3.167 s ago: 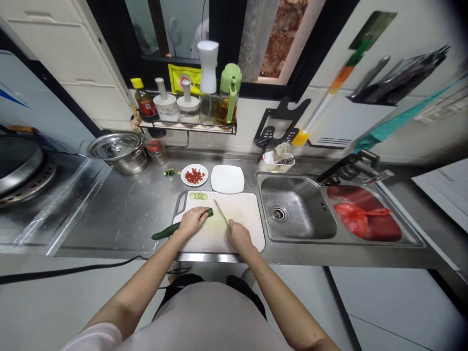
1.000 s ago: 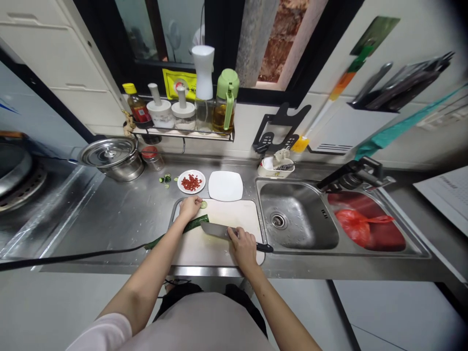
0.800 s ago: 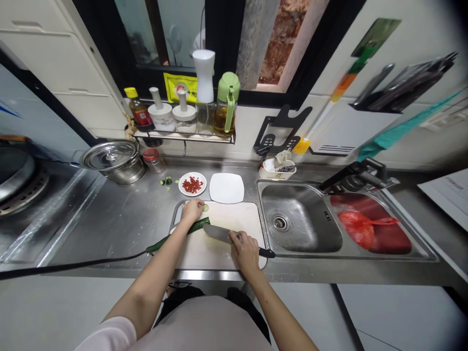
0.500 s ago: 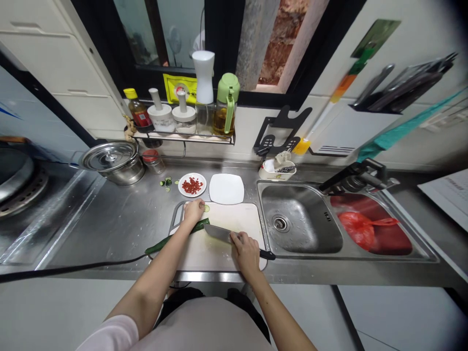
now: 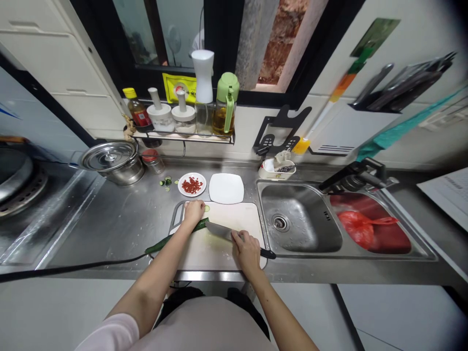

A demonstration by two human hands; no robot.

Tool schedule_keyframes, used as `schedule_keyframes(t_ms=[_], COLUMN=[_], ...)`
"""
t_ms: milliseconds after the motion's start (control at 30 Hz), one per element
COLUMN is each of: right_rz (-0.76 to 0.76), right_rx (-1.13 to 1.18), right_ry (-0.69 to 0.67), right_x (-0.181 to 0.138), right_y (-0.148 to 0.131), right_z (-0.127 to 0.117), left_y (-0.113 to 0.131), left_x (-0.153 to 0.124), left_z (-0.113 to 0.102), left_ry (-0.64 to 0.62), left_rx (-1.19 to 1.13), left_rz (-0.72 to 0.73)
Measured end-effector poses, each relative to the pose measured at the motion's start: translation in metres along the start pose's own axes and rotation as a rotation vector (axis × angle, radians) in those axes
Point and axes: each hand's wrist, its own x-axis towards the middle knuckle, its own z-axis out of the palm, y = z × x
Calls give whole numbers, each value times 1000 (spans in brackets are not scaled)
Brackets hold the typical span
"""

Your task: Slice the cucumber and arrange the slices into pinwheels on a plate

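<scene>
My right hand point(image 5: 246, 251) grips a kitchen knife point(image 5: 218, 231) with a wide blade and a black handle. The blade's tip end lies by the cut end of a long green cucumber point(image 5: 200, 224), low over the white cutting board point(image 5: 234, 261). Beyond the cucumber, my left hand point(image 5: 194, 210) is closed near the board's far left corner, fingers curled together; what they hold, if anything, is hidden. A pale cucumber slice point(image 5: 206, 208) lies at its fingertips. My left forearm crosses over the cucumber, whose other end point(image 5: 159, 245) extends left past the board.
Behind the board stand a plate point(image 5: 181, 190) of chopped red pieces and a white square plate point(image 5: 226, 188). Cucumber scraps point(image 5: 167, 181) lie farther left, near a lidded steel pot point(image 5: 126, 170). To the right is a double sink point(image 5: 303, 248) with a red bag point(image 5: 356, 229).
The knife has shifted very slightly, its tip nearer the cucumber's cut end. My left hand stays almost in place, closed.
</scene>
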Motion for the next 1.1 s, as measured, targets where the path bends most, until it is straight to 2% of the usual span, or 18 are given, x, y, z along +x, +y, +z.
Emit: schedule_keyframes(t_ms=[133, 267, 467, 667, 833, 933, 1100], right_rz=[7, 2, 16, 71, 96, 101, 154], right_rx=[-1, -1, 18, 43, 38, 43, 94], right_ry=[-11, -16, 0, -19, -48, -93, -249], right_x=[0, 0, 2, 5, 7, 8, 11], right_y=[0, 0, 1, 2, 0, -3, -14], right_z=[-1, -2, -1, -3, -7, -11, -22], left_y=[1, -4, -13, -19, -22, -26, -30], left_x=[-3, -10, -38, -70, -79, -80, -81], left_z=[-4, -6, -7, -5, -3, 1, 9], left_ry=[-19, 24, 101, 34, -39, -45, -39], left_rx=[-19, -60, -158, -219, -133, -153, -208], left_rz=[7, -11, 18, 199, 210, 232, 288])
